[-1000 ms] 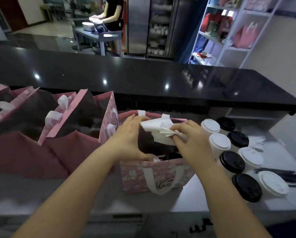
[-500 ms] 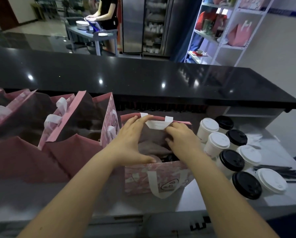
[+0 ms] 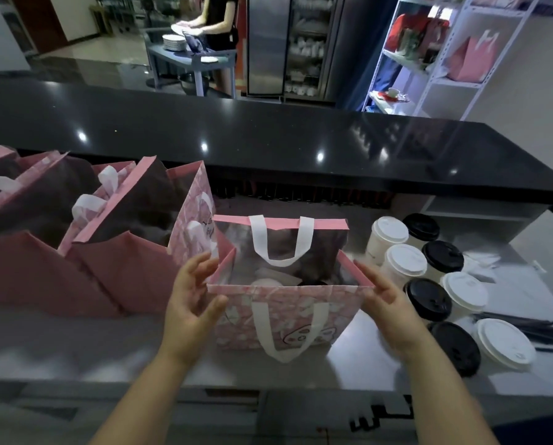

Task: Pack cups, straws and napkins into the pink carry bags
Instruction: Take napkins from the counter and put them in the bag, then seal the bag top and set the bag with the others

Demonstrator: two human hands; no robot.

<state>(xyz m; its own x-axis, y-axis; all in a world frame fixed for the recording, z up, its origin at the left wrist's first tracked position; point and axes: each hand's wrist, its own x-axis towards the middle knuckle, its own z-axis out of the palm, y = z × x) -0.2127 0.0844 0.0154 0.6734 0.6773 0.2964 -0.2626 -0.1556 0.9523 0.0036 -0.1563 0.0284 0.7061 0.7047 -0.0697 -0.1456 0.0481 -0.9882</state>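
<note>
A small pink carry bag (image 3: 288, 319) with white handles stands open in front of me on the grey worktop (image 3: 76, 342). Inside it I make out white napkins (image 3: 270, 277) and a dark cup lid; the rest is in shadow. My left hand (image 3: 193, 300) is at the bag's front left corner, thumb against the front face and fingers spread beside the side wall. My right hand (image 3: 389, 305) touches the front right corner of the rim with nearly straight fingers. Neither hand holds anything else.
Several lidded cups (image 3: 403, 263), black and white tops, stand right of the bag, with black straws (image 3: 526, 329) and napkins (image 3: 481, 261) beyond. Larger pink bags (image 3: 133, 252) crowd the left. A raised black counter (image 3: 268, 149) runs behind. A person works at a far table.
My right hand lowered the white napkins into the bag and let go. Both hands then drew back to the bag's front corners, and its mouth now stands square.
</note>
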